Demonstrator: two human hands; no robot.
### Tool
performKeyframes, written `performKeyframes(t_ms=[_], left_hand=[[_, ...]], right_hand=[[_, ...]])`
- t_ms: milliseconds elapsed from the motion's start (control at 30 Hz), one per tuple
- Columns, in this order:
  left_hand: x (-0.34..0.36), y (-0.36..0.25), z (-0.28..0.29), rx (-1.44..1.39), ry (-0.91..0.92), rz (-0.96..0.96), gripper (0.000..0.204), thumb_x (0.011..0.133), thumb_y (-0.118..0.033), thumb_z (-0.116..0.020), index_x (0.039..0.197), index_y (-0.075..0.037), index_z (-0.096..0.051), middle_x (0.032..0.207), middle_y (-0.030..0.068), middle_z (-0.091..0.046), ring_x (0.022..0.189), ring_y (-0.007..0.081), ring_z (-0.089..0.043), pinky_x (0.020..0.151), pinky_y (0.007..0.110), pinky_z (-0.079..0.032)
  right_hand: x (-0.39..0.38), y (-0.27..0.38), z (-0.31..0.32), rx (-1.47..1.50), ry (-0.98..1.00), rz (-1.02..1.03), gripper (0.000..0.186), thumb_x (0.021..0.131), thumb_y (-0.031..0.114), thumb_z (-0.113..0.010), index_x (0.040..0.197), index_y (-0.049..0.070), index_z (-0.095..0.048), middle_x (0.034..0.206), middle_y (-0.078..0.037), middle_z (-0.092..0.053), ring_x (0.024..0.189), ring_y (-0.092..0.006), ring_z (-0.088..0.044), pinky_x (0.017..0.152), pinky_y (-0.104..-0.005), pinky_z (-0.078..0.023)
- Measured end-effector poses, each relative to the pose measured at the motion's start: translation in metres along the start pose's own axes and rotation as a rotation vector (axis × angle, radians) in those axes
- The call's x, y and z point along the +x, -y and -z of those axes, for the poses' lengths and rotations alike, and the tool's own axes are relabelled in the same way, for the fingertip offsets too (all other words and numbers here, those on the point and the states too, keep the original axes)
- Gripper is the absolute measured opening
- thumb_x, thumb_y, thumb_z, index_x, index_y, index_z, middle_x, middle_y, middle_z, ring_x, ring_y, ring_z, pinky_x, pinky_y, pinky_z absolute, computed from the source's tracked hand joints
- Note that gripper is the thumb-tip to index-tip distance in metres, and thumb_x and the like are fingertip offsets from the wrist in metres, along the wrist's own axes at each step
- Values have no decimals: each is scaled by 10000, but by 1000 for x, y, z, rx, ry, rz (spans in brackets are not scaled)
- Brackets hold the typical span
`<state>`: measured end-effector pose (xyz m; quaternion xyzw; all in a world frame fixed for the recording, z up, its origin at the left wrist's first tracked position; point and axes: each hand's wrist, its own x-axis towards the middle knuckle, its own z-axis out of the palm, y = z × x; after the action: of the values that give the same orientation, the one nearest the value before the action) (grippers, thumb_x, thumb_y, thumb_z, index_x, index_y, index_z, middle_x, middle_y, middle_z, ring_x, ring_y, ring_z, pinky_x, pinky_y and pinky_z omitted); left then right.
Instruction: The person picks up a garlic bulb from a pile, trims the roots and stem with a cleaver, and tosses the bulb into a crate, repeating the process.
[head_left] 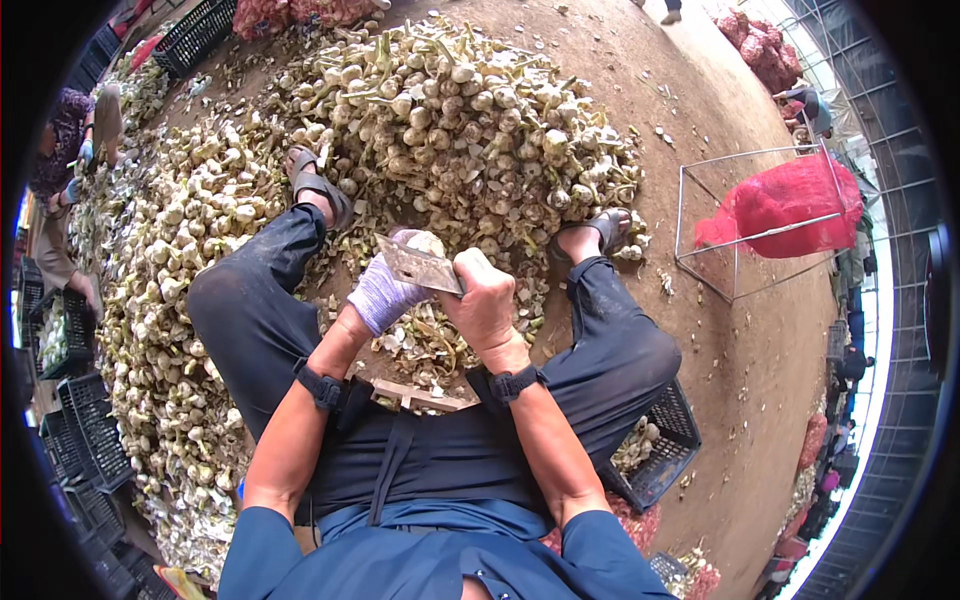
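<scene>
steel cleaver [418, 266] gripped in right hand [484, 305], gloved left hand [383, 293] clasping half-hidden garlic bulb [427, 241]

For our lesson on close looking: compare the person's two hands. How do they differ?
The left hand wears a purple knit glove; the right hand is bare. The left hand holds a garlic bulb; the right hand grips a flat knife blade against it. Both have a dark wristband.

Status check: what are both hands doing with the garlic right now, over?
Right hand shut on cleaver. Gloved left hand shut on garlic bulb, blade against it. Garlic pile ahead between the feet; black crate by right hip; nothing blocking.
</scene>
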<state>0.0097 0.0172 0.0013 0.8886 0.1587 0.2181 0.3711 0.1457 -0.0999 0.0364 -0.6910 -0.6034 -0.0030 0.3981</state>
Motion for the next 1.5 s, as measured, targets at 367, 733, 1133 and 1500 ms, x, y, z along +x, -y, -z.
performKeyframes(t_ms=[367,733,1133,1500], left_hand=[[-4,15,-26,-634,15,425,545,834,-56,-723,1298,-39,-437,1117,71,-650,1062,157,-619,949,319,-496],[2,-23,-14,-247,17,280,468,803,-196,-733,1211,-26,-577,1066,45,-679,978,181,-646,957,342,-487],[8,-40,-10,-819,-229,318,674,768,-281,-860,1295,-43,-514,1142,30,-618,1028,113,-594,907,271,-498],[18,-42,-3,-13,-110,78,390,770,-82,-781,1129,-49,-633,1235,76,-592,1080,152,-587,896,318,-501]], right_hand=[[-21,-24,-23,22,11,-70,255,758,223,-748,868,37,-614,834,-150,-598,726,-356,-634,607,-404,-501],[-47,-79,-49,-118,-118,-304,308,868,347,-633,780,53,-610,719,-182,-603,645,-405,-619,569,-453,-493],[-30,-20,-43,1659,-50,-1018,211,888,246,-744,819,65,-660,586,5,-572,480,-88,-521,523,-288,-541],[-17,-41,-1,1307,-93,-877,127,867,135,-750,805,71,-661,653,56,-571,501,-33,-480,513,-211,-474]])
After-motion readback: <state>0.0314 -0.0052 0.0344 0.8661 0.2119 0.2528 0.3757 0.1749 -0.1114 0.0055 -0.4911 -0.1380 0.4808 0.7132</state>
